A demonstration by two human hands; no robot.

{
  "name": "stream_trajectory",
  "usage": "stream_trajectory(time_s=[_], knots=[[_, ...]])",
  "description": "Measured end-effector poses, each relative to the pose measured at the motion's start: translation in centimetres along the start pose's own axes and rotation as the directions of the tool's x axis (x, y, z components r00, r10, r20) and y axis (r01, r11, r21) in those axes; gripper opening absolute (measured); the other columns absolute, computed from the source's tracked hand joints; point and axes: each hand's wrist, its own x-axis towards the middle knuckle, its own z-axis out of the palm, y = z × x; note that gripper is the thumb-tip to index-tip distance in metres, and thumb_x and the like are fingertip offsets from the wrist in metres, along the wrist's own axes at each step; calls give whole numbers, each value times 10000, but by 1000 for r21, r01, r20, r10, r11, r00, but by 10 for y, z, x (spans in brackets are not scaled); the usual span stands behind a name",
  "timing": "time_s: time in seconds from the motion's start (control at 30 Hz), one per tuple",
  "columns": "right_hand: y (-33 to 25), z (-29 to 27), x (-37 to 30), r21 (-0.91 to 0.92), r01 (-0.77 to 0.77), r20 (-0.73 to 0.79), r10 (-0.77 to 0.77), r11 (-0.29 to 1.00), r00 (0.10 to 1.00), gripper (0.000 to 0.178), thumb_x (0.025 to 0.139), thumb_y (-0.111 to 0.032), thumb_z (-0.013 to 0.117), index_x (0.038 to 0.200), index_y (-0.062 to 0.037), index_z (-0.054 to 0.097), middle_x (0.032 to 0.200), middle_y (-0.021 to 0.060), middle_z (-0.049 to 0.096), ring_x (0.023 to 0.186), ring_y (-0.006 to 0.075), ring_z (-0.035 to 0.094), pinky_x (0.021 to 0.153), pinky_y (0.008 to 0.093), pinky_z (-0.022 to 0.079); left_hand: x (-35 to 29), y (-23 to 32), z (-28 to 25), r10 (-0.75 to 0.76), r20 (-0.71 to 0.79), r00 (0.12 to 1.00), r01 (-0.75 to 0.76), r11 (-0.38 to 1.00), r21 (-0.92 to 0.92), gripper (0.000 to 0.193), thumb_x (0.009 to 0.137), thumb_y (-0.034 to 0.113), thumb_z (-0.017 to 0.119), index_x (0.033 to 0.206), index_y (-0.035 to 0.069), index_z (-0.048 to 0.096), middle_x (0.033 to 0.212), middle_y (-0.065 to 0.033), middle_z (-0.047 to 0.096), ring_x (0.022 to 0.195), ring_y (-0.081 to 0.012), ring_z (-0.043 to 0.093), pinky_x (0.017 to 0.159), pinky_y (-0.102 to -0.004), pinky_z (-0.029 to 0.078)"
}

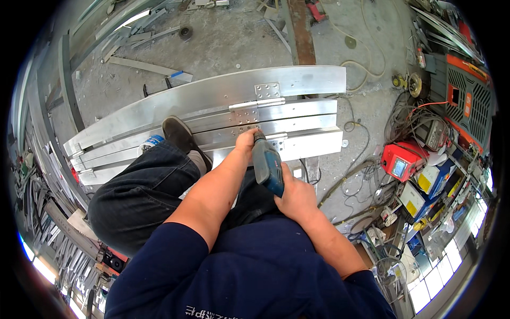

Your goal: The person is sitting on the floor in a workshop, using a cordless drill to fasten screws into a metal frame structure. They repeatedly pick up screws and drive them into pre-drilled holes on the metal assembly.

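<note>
My right hand [297, 196] grips the handle of a blue power drill [267, 165] whose nose points down at a stack of long aluminium profiles [212, 114]. My left hand [246, 142] is closed around the front end of the drill, right above a silver hinge plate [247, 112] on the profiles. A second hinge plate [267, 91] sits on the far profile. My left foot in a dark shoe [180, 135] rests on the profiles, my knee in dark trousers bent over them.
Concrete floor with metal offcuts at the top left. Red and orange welding machines [401, 162], boxes and tangled cables crowd the right side. A rusty steel beam [301, 32] runs away at the top. Metal bars lie stacked on the left.
</note>
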Motion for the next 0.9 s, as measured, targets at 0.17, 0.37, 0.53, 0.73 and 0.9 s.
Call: stream_trajectory(time_s=[0.17, 0.37, 0.53, 0.73, 0.9], knots=[[-2, -3, 1, 4, -24, 9, 24, 1000, 1000, 815, 681, -161, 748, 1396, 10, 396, 788, 219, 677, 709, 391, 679, 665, 467, 550, -1, 0, 3, 16, -31, 999, -15, 999, 38, 210, 899, 259, 620, 895, 58, 682, 776, -85, 648, 637, -219, 614, 609, -388, 521], [-12, -11, 11, -80, -62, 83, 69, 995, 994, 805, 691, -162, 730, 1398, 10, 386, 782, 225, 680, 714, 407, 678, 679, 473, 555, -19, 10, -16, 130, -103, 986, -61, 861, 505, 428, 923, 476, 596, 947, 59, 688, 841, -92, 651, 673, -227, 605, 598, -384, 482], [-28, -21, 19, -127, -112, 140, 129, 986, 982, 779, 702, -169, 712, 1391, 14, 399, 797, 220, 690, 736, 397, 690, 703, 480, 558, -160, 50, 32, -213, 26, 977, 133, 696, 706, 560, 815, 688, 612, 899, 138, 668, 791, -22, 656, 539, -162, 486, 497, -307, 374], [-36, -34, 33, -241, -78, 221, 132, 968, 966, 787, 692, -177, 715, 1389, 17, 404, 806, 204, 699, 754, 377, 701, 722, 463, 564, -130, 26, 22, -248, 103, 963, 201, 920, 336, 288, 873, 377, 676, 925, 95, 653, 828, -44, 680, 688, -172, 661, 639, -312, 554], [-37, -49, 43, -277, -62, 234, 130, 959, 964, 772, 682, -166, 711, 1379, 8, 427, 818, 197, 703, 765, 379, 700, 729, 452, 566, -123, 25, 26, -222, 171, 960, 179, 956, 234, 300, 878, 352, 667, 950, 62, 642, 848, -62, 676, 706, -192, 659, 673, -332, 556]])
